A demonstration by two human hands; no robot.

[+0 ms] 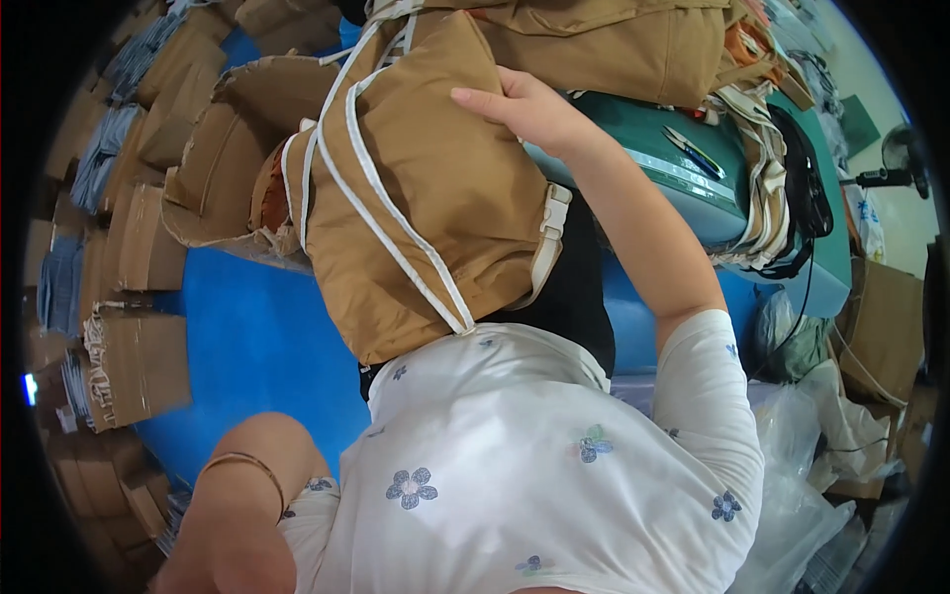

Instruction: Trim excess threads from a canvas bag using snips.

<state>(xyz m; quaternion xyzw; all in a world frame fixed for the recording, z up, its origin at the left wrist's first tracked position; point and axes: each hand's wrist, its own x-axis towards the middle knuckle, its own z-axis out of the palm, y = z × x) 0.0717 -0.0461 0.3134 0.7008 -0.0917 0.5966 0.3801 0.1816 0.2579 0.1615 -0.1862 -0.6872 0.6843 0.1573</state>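
A tan fabric bag [435, 188] lies over my lap, with long white straps running down its left side and a pale plastic buckle [555, 213] at its right edge. My right hand [520, 107] grips the bag's upper right edge: the thumb lies on top and the other fingers are hidden behind the cloth. Down at the lower left, my left hand [228, 554] is raised close to the camera, away from the bag. It is smeared and cut off by the frame, so its fingers do not show. A thin bracelet [247, 460] circles that wrist.
More tan bags [604, 49] are heaped beyond. A green-topped table [643, 148] on the right carries thread snips [695, 150] and white straps [762, 188]. An opened cardboard box [233, 148] stands left; stacked cartons [148, 366] line that side. Clear plastic bags [792, 485] lie at right.
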